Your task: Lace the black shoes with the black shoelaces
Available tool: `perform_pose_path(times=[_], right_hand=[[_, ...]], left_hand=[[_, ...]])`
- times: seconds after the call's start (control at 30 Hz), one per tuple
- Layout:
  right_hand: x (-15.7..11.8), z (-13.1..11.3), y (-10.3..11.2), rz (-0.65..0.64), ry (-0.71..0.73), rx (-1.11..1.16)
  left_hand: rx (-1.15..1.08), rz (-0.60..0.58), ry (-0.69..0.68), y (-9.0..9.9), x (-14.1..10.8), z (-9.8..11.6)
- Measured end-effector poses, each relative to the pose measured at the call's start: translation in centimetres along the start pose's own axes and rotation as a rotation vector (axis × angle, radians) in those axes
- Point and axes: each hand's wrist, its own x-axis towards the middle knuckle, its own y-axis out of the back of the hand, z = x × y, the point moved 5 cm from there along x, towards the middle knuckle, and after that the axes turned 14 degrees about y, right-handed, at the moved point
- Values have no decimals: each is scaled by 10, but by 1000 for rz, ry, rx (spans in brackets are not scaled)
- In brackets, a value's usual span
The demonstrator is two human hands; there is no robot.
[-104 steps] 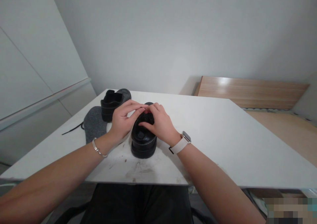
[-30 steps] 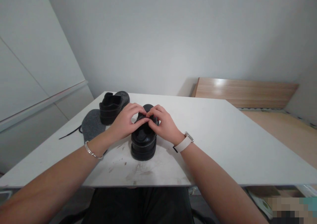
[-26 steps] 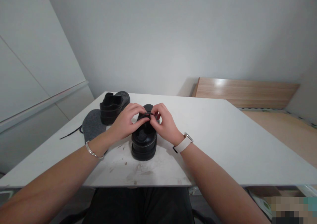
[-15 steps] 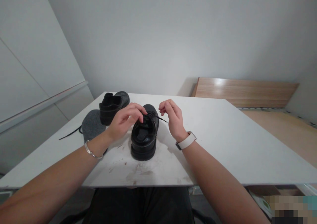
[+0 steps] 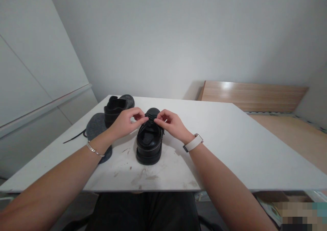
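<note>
A black lace-up shoe (image 5: 149, 152) stands upright on the white table, its heel towards me and its toe pointing away. My left hand (image 5: 127, 122) pinches at the black shoelace (image 5: 151, 117) from the left side of the shoe's opening. From the right, my right hand (image 5: 172, 124) also pinches the shoelace, thumb against fingers. Both sets of fingertips are close together over the tongue. The bits of lace inside the fingers are mostly hidden.
A second black shoe (image 5: 112, 114) stands at the back left of the white table (image 5: 230, 146). Beside it lies a grey insole (image 5: 95, 125), with a loose black lace (image 5: 74, 137) to its left. Brown dirt smears (image 5: 150, 177) mark the table near its front edge.
My right hand has moved left and down onto the shoelace, closing its fingers there. My left hand has shifted slightly left and now pinches at the lace.
</note>
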Motion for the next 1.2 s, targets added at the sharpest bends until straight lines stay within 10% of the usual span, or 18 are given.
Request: perform_pose_path(times=[0.57,0.9,1.2], right_hand=[[-1,-10,0,129,79,-84],[-1,-10,-6,44,3,362],[3,-3,13,340,38,442]], left_hand=[[-220,93,115,4,-1,5],[-559,-80,122,-1,-2,7],[-658,55,101,8,-1,1]])
